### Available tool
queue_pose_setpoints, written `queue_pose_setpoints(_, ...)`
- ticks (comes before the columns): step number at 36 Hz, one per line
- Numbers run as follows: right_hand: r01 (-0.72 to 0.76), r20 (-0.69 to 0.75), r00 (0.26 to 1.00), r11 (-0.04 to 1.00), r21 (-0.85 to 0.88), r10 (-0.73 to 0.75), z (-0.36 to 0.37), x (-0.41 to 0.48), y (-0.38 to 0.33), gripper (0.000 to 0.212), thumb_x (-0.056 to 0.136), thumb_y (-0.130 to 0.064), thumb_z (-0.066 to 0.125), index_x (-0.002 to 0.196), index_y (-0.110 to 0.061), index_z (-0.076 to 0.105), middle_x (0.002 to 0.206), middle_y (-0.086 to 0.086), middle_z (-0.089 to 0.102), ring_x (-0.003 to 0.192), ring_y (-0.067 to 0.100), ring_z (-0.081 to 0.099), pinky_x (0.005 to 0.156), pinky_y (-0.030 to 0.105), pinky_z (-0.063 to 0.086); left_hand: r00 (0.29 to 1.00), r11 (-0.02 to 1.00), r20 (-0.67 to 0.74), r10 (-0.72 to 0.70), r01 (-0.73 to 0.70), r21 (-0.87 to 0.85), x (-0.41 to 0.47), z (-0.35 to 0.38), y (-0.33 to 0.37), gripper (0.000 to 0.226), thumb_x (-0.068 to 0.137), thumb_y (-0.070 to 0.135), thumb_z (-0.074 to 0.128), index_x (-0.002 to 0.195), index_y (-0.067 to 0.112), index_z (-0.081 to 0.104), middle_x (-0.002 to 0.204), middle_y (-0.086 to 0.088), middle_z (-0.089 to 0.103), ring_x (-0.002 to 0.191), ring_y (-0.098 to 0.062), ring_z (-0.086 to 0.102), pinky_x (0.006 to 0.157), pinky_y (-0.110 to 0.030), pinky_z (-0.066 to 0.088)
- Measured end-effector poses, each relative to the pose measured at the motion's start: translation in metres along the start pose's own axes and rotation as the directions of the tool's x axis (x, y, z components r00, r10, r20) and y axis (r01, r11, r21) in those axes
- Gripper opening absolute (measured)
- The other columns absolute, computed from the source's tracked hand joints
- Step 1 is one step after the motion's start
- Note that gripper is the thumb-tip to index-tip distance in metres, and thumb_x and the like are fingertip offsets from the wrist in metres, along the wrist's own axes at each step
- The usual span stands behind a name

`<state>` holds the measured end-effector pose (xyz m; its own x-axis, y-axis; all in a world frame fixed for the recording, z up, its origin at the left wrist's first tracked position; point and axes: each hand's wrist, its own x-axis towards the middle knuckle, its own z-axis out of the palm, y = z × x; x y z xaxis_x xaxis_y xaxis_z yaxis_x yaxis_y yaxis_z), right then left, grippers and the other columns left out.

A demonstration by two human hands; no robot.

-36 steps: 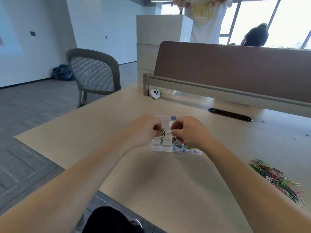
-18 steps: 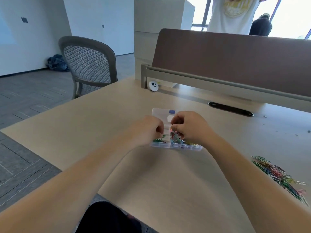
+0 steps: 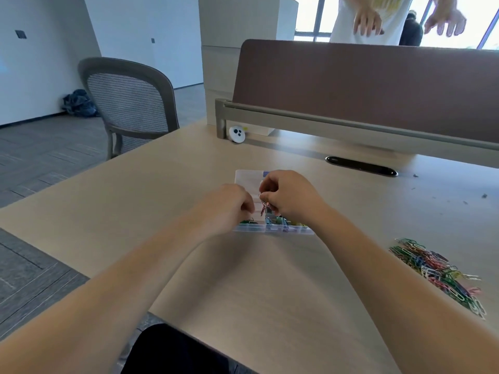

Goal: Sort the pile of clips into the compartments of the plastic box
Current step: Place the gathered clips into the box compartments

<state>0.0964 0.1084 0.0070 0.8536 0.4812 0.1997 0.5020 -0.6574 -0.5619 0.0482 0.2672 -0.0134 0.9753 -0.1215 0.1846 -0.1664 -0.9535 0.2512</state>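
1. Both hands are over the plastic box (image 3: 272, 228), which sits on the counter (image 3: 167, 184).
2. The right hand (image 3: 290, 197) is curled, and its fingers (image 3: 266, 197) pinch some red clips (image 3: 264, 208).
3. The red clips hang down from those fingers, just above the box.
4. The left hand (image 3: 229, 203) is curled too, close to the left of the right fingers.
5. The left fingers (image 3: 249, 207) are bent in tight. I cannot tell if they hold anything.
6. The two hands are almost touching, with the red clips between them.
7. Below the fingers, the near row of the box has little rooms with clips in them. Green clips (image 3: 248, 222) lie in the room under the left fingers.
8. More clips, blue and other colors, lie in the rooms under the right fingers.
9. The clear lid (image 3: 248, 176) of the box is open and lies flat past the fingers.
10. The pile of clips (image 3: 437, 268) is on the counter, well apart from the fingers, off to the right and nearer the person. It has many colors mixed up.
11. A gray chair (image 3: 129, 101) stands past the counter, far to the left of the fingers.
12. A brown divider (image 3: 364, 87) stands at the back of the counter, far beyond the fingers.
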Motion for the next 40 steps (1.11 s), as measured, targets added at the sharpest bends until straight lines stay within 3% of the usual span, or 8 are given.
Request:
queue_pose_setpoints(4,0.002,0.001,1.000,0.998,-0.056,-0.001,0.002,0.002,0.000,0.004,0.090,-0.017,0.066,0.094,-0.018,0.066,0.087,-0.004,0.064,0.075,0.014,0.061,0.068,0.025,0.048,1.000,0.999,-0.016,-0.007,0.007,-0.052,-0.004,-0.004,-0.003,0.015,0.089,0.018,0.061,0.096,0.026,0.072,0.098,0.008,0.068,0.084,-0.009,0.055,0.072,-0.023,0.042)
queue_pose_setpoints(11,0.027,0.041,0.999,0.997,-0.071,-0.024,0.006,0.004,-0.006,0.003,0.090,-0.015,0.065,0.093,-0.016,0.066,0.088,-0.001,0.065,0.070,0.016,0.057,0.071,0.033,0.053,0.997,0.994,-0.080,-0.022,0.014,-0.107,-0.008,-0.011,-0.008,0.015,0.091,0.015,0.060,0.100,0.020,0.072,0.097,0.006,0.066,0.083,-0.008,0.051,0.072,-0.022,0.039)
queue_pose_setpoints(19,0.084,0.084,0.994,0.983,-0.166,-0.071,0.023,0.004,-0.018,0.017,0.090,-0.021,0.065,0.107,-0.018,0.065,0.105,0.000,0.068,0.093,0.018,0.061,0.079,0.029,0.049,0.991,0.983,-0.073,-0.108,0.095,-0.158,-0.014,-0.020,-0.015,0.015,0.090,0.014,0.059,0.096,0.020,0.071,0.087,0.009,0.061,0.083,-0.012,0.057,0.074,-0.027,0.046)
queue_pose_setpoints(27,0.139,0.117,0.986,0.967,-0.216,-0.115,0.032,0.002,-0.021,0.020,0.088,-0.020,0.067,0.108,-0.022,0.064,0.107,0.001,0.068,0.088,0.017,0.056,0.072,0.025,0.037,0.991,0.987,-0.058,-0.121,0.114,-0.110,-0.020,-0.023,-0.018,0.011,0.090,0.018,0.060,0.097,0.018,0.069,0.087,0.007,0.058,0.082,-0.014,0.054,0.069,-0.024,0.037)
queue_pose_setpoints(40,0.183,0.156,0.976,0.955,-0.233,-0.149,0.030,-0.002,-0.019,0.020,0.087,-0.015,0.066,0.105,-0.022,0.070,0.105,-0.001,0.068,0.089,0.015,0.056,0.072,0.022,0.037,0.985,0.980,-0.043,-0.166,0.161,-0.115,-0.016,-0.014,-0.018,0.012,0.089,0.023,0.063,0.099,0.018,0.067,0.099,0.000,0.063,0.089,-0.016,0.053,0.072,-0.026,0.039)
